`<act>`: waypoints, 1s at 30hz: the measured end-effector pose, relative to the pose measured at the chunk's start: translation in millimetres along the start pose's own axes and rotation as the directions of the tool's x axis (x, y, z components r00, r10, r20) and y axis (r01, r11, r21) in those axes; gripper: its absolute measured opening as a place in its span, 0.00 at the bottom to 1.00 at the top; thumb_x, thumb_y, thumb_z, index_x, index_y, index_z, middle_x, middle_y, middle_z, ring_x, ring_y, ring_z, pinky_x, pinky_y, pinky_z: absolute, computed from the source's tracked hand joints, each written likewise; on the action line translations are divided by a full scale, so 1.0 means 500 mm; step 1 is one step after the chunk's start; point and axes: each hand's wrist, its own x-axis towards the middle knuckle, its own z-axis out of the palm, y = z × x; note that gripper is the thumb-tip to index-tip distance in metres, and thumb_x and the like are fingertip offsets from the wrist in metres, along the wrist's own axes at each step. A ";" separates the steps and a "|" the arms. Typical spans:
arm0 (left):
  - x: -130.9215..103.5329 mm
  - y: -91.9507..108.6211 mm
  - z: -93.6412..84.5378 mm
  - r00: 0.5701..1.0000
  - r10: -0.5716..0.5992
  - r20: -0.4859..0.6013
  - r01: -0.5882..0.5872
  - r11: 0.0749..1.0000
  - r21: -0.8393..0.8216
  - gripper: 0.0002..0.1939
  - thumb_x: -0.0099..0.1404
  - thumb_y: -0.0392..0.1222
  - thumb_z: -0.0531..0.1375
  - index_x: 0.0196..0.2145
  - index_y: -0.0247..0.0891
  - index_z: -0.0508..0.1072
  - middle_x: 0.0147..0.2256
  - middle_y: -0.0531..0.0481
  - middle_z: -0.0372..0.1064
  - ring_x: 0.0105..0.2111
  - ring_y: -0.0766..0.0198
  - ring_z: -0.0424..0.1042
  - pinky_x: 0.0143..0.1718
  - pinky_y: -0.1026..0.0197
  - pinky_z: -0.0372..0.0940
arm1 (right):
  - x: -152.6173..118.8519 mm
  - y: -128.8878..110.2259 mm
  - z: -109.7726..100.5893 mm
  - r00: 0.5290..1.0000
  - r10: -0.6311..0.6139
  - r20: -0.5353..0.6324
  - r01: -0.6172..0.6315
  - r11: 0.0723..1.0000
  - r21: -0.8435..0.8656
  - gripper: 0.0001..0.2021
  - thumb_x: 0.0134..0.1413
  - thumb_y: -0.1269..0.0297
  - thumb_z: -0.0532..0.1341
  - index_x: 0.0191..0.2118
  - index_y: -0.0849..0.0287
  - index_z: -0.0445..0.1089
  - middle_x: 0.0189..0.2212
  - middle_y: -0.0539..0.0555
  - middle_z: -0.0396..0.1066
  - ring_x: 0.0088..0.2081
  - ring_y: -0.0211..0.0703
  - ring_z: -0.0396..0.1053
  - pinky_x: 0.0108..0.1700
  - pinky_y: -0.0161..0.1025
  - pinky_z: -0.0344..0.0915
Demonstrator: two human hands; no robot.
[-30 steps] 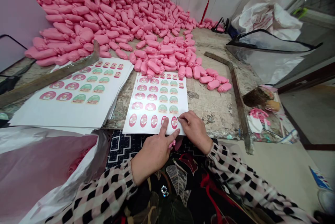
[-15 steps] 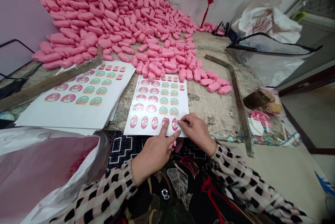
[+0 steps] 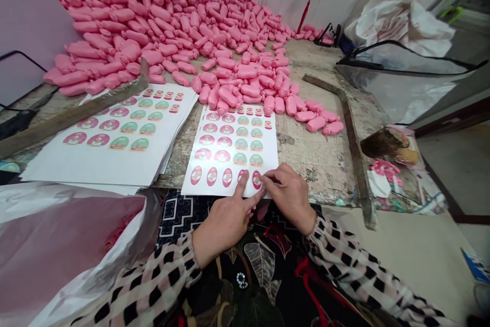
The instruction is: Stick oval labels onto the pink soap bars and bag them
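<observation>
A white sheet of stickers (image 3: pixel 190 186) lies at the table's front edge, with rows of pink and green labels and a bottom row of pink ovals. My left hand (image 3: pixel 224 222) rests on its lower edge, index and middle fingers stretched over the paper. Its other fingers curl round a small pink bottle (image 3: pixel 251 209), mostly hidden under the palm. At the right end of the bottom row, my right hand (image 3: pixel 293 194) pinches the edge of an oval sticker (image 3: pixel 256 179) with thumb and index finger. Whether that sticker's edge is lifted is too small to tell.
A large heap of pink bottles (image 3: pixel 153 16) covers the back left, spilling towards the sheet. More sticker sheets (image 3: pixel 88 169) are stacked at left under a wooden strip (image 3: pixel 76 112). Another strip (image 3: pixel 354 148) edges the right side. A white bag (image 3: pixel 76 245) stands front left.
The view has shifted slightly. My right hand's fingers have drawn in closer at the oval sticker's edge; my left hand stays almost where it was.
</observation>
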 end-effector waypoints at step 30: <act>0.021 -0.029 -0.071 0.947 -0.216 0.237 0.046 -0.639 -0.768 0.17 0.61 0.55 0.55 0.36 0.37 0.67 0.24 0.52 0.65 0.20 0.70 0.64 0.19 0.68 0.60 | 0.022 -0.033 -0.016 0.964 0.217 0.151 -0.257 0.640 0.724 0.12 0.45 0.55 0.64 0.26 0.59 0.69 0.24 0.49 0.67 0.26 0.36 0.62 0.29 0.33 0.60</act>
